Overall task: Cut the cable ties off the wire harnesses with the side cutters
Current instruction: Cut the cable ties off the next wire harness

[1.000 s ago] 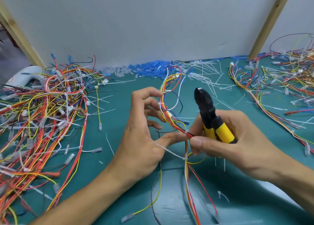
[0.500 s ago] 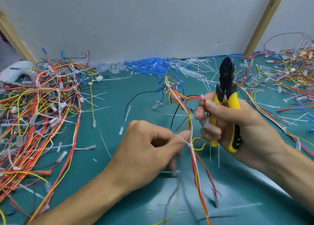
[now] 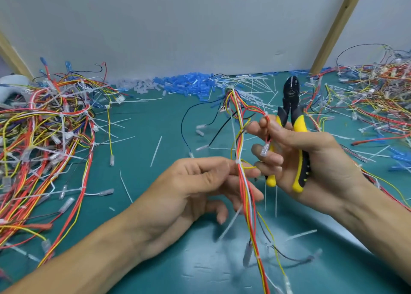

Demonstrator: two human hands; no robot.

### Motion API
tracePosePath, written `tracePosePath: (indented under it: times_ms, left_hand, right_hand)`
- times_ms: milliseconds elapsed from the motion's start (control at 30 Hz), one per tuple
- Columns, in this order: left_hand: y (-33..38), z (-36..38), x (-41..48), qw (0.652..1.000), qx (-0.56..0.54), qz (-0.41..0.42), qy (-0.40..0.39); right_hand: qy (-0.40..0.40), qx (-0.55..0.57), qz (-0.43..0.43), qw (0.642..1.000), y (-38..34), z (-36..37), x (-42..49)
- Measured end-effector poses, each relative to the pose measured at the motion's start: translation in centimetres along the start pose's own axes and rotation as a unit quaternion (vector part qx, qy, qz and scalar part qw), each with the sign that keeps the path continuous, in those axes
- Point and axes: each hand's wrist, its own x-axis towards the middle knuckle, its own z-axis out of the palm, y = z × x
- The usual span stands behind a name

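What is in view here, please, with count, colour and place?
wire harness: one, red, yellow and white, centre, between the hands
cable tie: one, white, around that harness
side cutters: one, black with yellow handles, tip up in the right hand
harness piles: two, mostly red and yellow, left and right
cut ties: many, white, strewn back centre
blue plastic pieces: a heap, blue, along the wall
mat: one, teal, under everything
wooden posts: two, pale brown, left and right edges of the wall
left hand: one, against the harness at the tie, grip unclear
right hand: one, grips the side cutters
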Motion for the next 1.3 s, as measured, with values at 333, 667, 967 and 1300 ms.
tracePosePath:
  times_ms: [333,667,967,1300]
  left_hand:
    - [0.4,-0.2,0.1,0.997,0.001,-0.011,0.071]
    - [0.4,0.5,-0.2,0.976,0.171,0.075,0.110]
    - [-0.3,1.0,0.0,0.937,0.253,0.159,0.183]
    - [-1.4,0.8,0.2,0.882,0.317,0.168,0.305]
  right_hand:
    - [-0.010,-0.098,-0.019,0.995,0.7,0.0,0.1]
    - [0.023,-0.213,-0.046,0.976,1.2,-0.1,0.1]
    - [0.167,-0.437,-0.151,0.871,1.1,-0.2,0.2]
    - [0.106,-0.414,-0.056,0.902,0.2,0.1,-0.3]
